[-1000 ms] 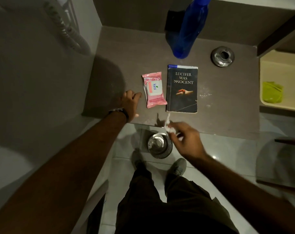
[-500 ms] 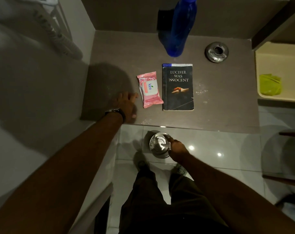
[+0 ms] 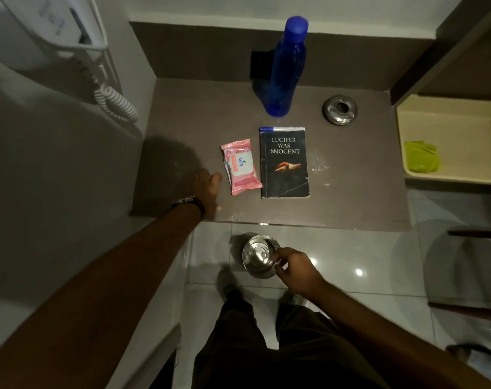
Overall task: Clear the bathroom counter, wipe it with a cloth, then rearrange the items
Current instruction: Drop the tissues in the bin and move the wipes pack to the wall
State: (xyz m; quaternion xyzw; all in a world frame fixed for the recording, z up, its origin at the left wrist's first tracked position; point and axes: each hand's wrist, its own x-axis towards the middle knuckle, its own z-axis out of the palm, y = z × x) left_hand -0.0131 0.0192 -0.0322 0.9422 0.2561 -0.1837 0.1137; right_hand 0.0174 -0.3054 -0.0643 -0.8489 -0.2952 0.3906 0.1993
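Observation:
On the brown counter [image 3: 351, 197] lie a pink wipes pack [image 3: 240, 167] and, right beside it, a black book [image 3: 285, 164]. Behind them stands a tall blue bottle [image 3: 283, 71], with a round metal ashtray [image 3: 340, 109] to its right. My left hand [image 3: 207, 189] rests palm down on the counter's front left part, just left of the wipes pack and holding nothing. Below the counter edge, my right hand [image 3: 297, 269] pinches the rim of a small steel bin [image 3: 257, 256] on the floor. A green cloth [image 3: 421, 157] lies in a cream tub [image 3: 449, 108] at the right.
White crumbs [image 3: 318, 167] speckle the counter right of the book and near its front edge. A wall-mounted dryer with a coiled cord [image 3: 112, 102] hangs on the left wall. My legs and feet stand on the glossy tiled floor [image 3: 351, 248] below the counter.
My right hand carried a white scrap from the counter's front edge down to the steel bin and now stays at its rim. My left hand has stayed on the counter.

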